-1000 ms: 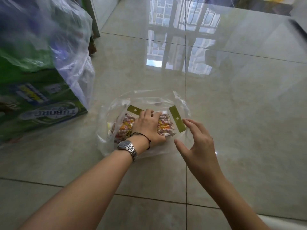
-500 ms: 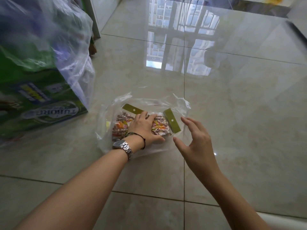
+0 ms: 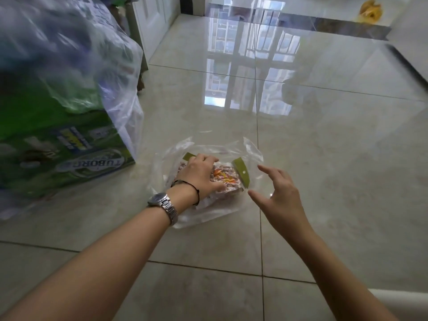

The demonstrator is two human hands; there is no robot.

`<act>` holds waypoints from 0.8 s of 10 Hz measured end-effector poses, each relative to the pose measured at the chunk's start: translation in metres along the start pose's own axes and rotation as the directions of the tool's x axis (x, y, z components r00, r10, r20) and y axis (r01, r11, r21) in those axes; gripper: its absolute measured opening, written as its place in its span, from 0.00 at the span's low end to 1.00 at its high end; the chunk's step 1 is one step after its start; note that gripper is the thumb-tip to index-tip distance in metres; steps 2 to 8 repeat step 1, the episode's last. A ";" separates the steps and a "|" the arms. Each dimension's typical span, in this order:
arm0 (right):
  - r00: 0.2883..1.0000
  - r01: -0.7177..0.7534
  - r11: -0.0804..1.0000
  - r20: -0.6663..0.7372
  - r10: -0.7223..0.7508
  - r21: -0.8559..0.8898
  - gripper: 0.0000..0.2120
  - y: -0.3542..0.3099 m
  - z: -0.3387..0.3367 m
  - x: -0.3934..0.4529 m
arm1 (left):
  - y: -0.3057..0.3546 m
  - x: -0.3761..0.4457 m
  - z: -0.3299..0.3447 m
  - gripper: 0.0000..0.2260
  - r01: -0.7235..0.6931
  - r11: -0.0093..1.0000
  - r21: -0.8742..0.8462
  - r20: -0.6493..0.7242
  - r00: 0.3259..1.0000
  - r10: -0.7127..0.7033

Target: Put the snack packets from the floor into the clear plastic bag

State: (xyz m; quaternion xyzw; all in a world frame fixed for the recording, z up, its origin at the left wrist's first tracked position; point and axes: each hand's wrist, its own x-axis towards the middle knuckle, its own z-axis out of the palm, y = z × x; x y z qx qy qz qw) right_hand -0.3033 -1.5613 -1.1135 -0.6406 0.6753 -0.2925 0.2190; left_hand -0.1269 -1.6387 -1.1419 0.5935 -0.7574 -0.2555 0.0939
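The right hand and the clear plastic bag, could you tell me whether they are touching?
Cannot tell. In the head view the right hand hovers open at the clear plastic bag's right edge, but the transparent film hides any contact or gap.

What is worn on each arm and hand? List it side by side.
Left hand: a silver metal wristwatch with a dark round face and a link band, and beside it, nearer the hand, a thin black cord bracelet. Right hand: nothing worn; no ring shows on the fingers. Both forearms are bare, no sleeves in view.

A green Tuborg carton (image 3: pixel 58 144) under loose plastic wrap (image 3: pixel 111 72) stands on glossy tiles (image 3: pixel 335 158).
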 end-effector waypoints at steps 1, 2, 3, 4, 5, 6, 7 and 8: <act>1.000 -0.002 0.999 -0.003 0.002 -0.034 0.24 -0.012 -0.009 0.003 | -0.001 -0.009 -0.017 0.24 -0.076 0.997 0.012 -0.051 0.996 0.076; 1.000 -0.002 0.999 -0.003 0.002 -0.034 0.24 -0.012 -0.009 0.003 | -0.001 -0.009 -0.017 0.24 -0.076 0.997 0.012 -0.051 0.996 0.076; 1.000 -0.002 0.999 -0.003 0.002 -0.034 0.24 -0.012 -0.009 0.003 | -0.001 -0.009 -0.017 0.24 -0.076 0.997 0.012 -0.051 0.996 0.076; 1.000 -0.002 0.999 -0.003 0.002 -0.034 0.24 -0.012 -0.009 0.003 | -0.001 -0.009 -0.017 0.24 -0.076 0.997 0.012 -0.051 0.996 0.076; 1.000 -0.002 0.999 -0.003 0.002 -0.034 0.24 -0.012 -0.009 0.003 | -0.001 -0.009 -0.017 0.24 -0.076 0.997 0.012 -0.051 0.996 0.076; 1.000 -0.002 0.999 -0.003 0.002 -0.034 0.24 -0.012 -0.009 0.003 | -0.001 -0.009 -0.017 0.24 -0.076 0.997 0.012 -0.051 0.996 0.076; 1.000 -0.002 0.999 -0.003 0.002 -0.034 0.24 -0.012 -0.009 0.003 | -0.001 -0.009 -0.017 0.24 -0.076 0.997 0.012 -0.051 0.996 0.076; 1.000 -0.002 0.999 -0.003 0.002 -0.034 0.24 -0.012 -0.009 0.003 | -0.001 -0.009 -0.017 0.24 -0.076 0.997 0.012 -0.051 0.996 0.076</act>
